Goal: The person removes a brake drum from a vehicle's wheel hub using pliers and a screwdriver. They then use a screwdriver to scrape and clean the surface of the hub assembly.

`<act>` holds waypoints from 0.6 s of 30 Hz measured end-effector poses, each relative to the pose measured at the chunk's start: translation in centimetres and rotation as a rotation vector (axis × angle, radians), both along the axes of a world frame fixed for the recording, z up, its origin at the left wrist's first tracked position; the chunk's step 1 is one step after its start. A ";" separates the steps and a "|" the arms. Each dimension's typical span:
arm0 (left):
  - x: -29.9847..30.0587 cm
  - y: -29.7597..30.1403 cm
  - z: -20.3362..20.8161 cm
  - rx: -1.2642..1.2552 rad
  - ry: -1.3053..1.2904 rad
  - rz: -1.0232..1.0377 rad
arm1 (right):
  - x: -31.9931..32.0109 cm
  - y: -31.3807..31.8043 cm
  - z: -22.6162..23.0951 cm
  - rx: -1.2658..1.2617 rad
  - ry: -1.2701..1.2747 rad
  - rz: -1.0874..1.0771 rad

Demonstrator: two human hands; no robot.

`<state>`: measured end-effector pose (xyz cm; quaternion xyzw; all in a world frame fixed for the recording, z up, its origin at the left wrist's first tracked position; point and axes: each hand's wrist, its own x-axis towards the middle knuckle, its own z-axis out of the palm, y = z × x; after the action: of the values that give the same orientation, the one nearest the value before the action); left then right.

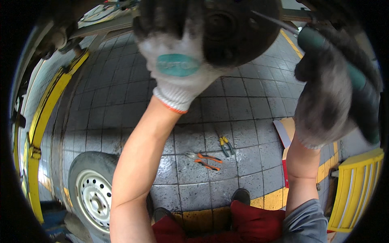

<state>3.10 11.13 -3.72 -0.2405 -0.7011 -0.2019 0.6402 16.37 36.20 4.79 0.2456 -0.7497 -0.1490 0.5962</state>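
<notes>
A round dark metal brake drum [247, 36] with a raised hub fills the top centre of the head view. My left hand [174, 52], in a white glove with dark fingers, grips it at its left side; the fingertips are dark and hard to make out. On the right, my gloved right hand [326, 89] is closed round a dark green and black tool [312, 38]. Its thin metal shaft [275, 19] points left, and the tip overlaps the drum's face. The tool's exact kind is unclear, partly from blur.
On the tiled floor lie orange-handled pliers [208, 160] and yellow-and-green-handled pliers [226, 146]. A wheel [95, 198] stands at lower left, near a yellow lift arm [48, 105]. A yellow slatted frame [356, 190] is at lower right, beside an open carton [287, 133].
</notes>
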 end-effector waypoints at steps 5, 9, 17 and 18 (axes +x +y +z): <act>0.2 0.0 0.6 -0.050 0.093 0.020 | 4.4 -3.1 -0.4 -0.288 -0.509 0.273; -0.2 -2.5 -1.4 -0.111 0.067 0.343 | 5.8 -3.6 -3.1 -1.243 -1.226 0.741; 0.8 0.7 0.9 0.015 0.089 0.008 | 4.8 -4.1 -3.7 -1.569 -1.540 0.895; 0.8 0.7 0.9 0.016 0.080 -0.014 | 4.8 -4.2 -4.1 -1.504 -1.521 0.862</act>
<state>3.88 11.84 -2.83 -0.2480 -0.6717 -0.2022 0.6681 21.20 32.05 0.74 0.0900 -0.6685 0.7381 -0.0128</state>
